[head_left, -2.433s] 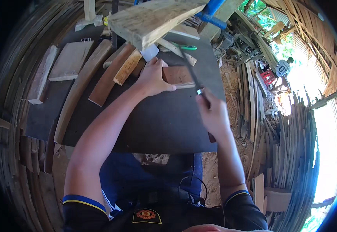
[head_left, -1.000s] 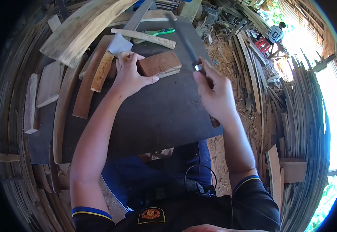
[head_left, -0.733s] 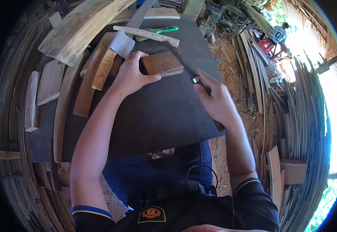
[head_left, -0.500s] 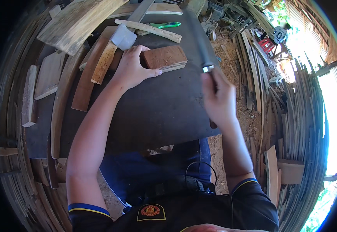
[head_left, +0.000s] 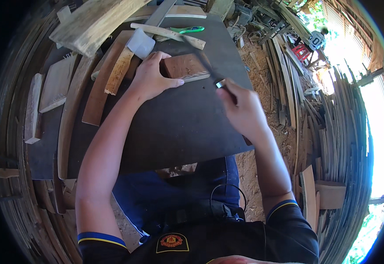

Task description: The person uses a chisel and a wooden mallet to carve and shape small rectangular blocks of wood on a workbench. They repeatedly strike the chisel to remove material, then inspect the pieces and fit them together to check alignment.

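Note:
My left hand [head_left: 150, 78] is closed round a reddish-brown wood block [head_left: 181, 66] on the dark worktable [head_left: 170, 127]. My right hand [head_left: 240, 110] grips a long dark file-like tool [head_left: 198, 56] by its handle, just below a shiny ferrule; its blurred blade slants up-left across the block's right part. Left of the block lies a tool with a pale metal head [head_left: 140, 43] and yellowish wooden handle [head_left: 117, 72], among boards. Beyond the block are a light stick [head_left: 192, 41] and a green-handled tool [head_left: 191, 29].
A large pale board [head_left: 93, 28] crosses the table's upper left. Long timber strips [head_left: 341, 136] are stacked at the right, beside a shaving-strewn floor [head_left: 262, 66]. At the back right a person [head_left: 317, 39] is by a red stool [head_left: 302, 52], near the bright opening.
My right hand has moved back and forth with the tool, swinging down-left from half a second ago so the blade crosses the block. My left hand still holds the block.

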Demonstrator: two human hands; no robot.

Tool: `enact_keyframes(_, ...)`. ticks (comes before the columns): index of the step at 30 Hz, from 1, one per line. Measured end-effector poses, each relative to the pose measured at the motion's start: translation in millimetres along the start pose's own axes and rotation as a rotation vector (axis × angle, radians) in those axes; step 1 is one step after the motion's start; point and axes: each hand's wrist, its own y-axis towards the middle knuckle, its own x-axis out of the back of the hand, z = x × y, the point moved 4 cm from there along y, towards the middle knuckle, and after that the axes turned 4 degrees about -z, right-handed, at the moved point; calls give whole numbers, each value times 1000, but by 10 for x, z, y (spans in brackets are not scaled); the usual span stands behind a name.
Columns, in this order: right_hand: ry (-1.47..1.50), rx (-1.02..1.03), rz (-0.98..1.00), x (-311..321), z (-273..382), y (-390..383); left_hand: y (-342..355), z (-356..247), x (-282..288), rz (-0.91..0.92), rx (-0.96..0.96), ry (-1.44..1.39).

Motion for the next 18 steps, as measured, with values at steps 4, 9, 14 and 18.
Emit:
enact_keyframes(4, 88, -10, -130, 48, 112, -88, -9, 32, -24, -21, 3, -20)
enact_keyframes(9, 20, -21, -10, -67, -118, 17, 40, 2, 4, -8, -2, -2)
enact_keyframes(14, 127, -7, -165, 13, 34, -80, -4, 29, -18, -10, 21, 9)
enact_keyframes(18, -40, 42, -58, -132, -223, -40, -6, -15, -4, 16, -2, 11)
